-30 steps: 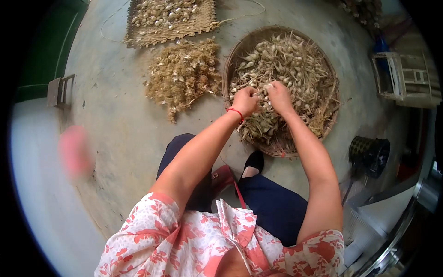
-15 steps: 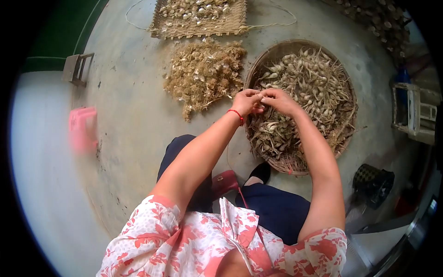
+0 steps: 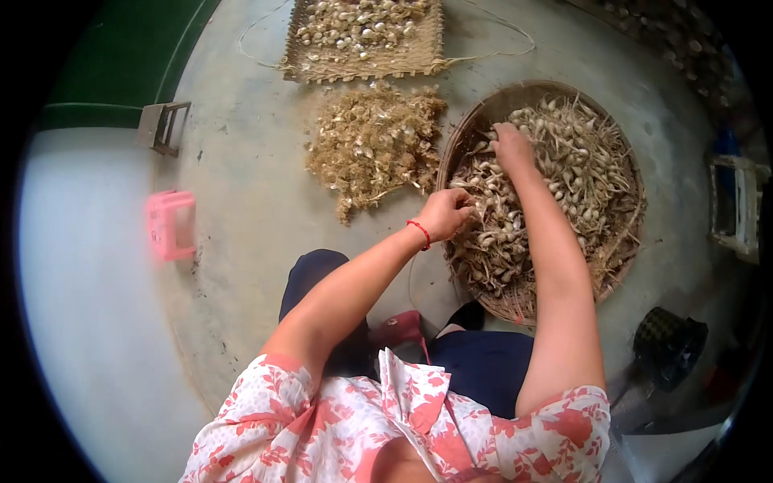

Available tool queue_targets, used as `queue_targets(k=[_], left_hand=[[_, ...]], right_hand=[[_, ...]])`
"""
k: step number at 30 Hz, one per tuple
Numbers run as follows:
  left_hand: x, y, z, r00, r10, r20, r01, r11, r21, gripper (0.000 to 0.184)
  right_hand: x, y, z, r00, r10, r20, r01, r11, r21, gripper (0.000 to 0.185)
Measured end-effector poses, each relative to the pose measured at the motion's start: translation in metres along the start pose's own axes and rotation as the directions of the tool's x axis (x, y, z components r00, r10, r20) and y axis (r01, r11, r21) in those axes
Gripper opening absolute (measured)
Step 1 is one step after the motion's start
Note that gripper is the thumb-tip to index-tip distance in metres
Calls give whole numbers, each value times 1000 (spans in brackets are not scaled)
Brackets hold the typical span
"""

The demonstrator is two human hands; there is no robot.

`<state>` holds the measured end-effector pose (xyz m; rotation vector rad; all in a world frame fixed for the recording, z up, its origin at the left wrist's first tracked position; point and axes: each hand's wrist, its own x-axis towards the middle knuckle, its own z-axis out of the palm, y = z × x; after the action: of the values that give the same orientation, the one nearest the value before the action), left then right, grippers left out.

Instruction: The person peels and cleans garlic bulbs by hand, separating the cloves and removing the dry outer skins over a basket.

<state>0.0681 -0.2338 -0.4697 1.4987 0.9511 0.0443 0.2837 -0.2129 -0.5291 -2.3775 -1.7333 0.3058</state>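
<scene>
A round woven basket (image 3: 489,101) holds a heap of small pale bulbs (image 3: 576,149) with dry stalks and roots. Over the basket's left rim is my left hand (image 3: 445,214), wearing a red cord bracelet. Its fingers are curled together, and whatever is between them is too small to make out. Farther up, my right hand (image 3: 514,150) reaches into the basket's upper left part, touching the bulbs. Its fingers are drawn together, with the tips partly hidden, so I cannot tell what they hold.
Left of the basket lies a pile of brown peelings (image 3: 374,145). Beyond it stands a woven tray (image 3: 322,72) with whitish bulbs and cord loops. A pink stool (image 3: 165,225) and a wooden stool (image 3: 157,129) are at left, a dark wicker container (image 3: 670,346) at right.
My hands were together above the basket's left rim and have parted. The right one has moved up and right onto the bulbs, the left slightly down. The whole view has shifted somewhat.
</scene>
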Motion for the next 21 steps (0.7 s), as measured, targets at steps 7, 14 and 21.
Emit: queue_targets(k=[7,14,21], left_hand=[[-2,5,-8,998,-39,43,37,999,39,30],[-1,23,5,936,-123,329,242,906,-348,57],[6,45,22,946,2,325,146,891,-431,77]], right_hand=[[6,-10,-1,958,150,245,-131,987,-91,23],[-35,13,-58,840,295,455,-542,480,690,21],[-110,-6,-108,918,129,375,-390,459,798,16]])
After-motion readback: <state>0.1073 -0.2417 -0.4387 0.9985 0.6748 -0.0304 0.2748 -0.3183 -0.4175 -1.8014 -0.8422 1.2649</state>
